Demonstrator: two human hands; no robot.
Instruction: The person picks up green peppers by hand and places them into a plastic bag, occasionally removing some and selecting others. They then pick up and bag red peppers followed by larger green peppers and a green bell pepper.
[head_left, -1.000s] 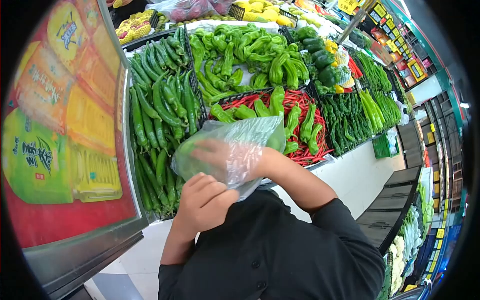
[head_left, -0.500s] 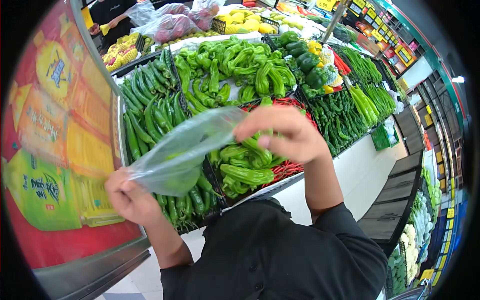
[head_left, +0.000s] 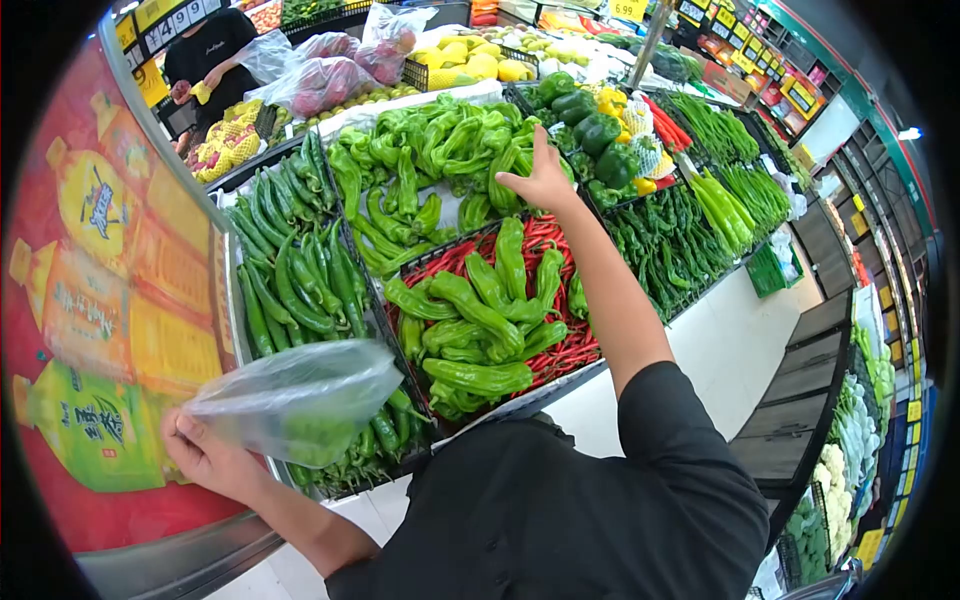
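My left hand, low on the left, pinches one corner of a clear plastic bag. The bag spreads to the right over long dark green peppers, which show through it. My right hand is stretched forward with thumb and fingers apart, at the right side of a heap of wrinkled light green peppers. Its fingertips overlap the heap's edge in this view, and I see nothing held in it. Nearer to me, more light green peppers lie on red chillies.
Dark green bell peppers and thin green peppers are to the right. A drink poster on a panel borders the left. Bagged red produce lies at the back, where another person stands. A green basket sits on the right.
My right hand has left the bag and stretched forward to the light green peppers. My left hand has moved down and left with the bag, uncovering the peppers on the red chillies.
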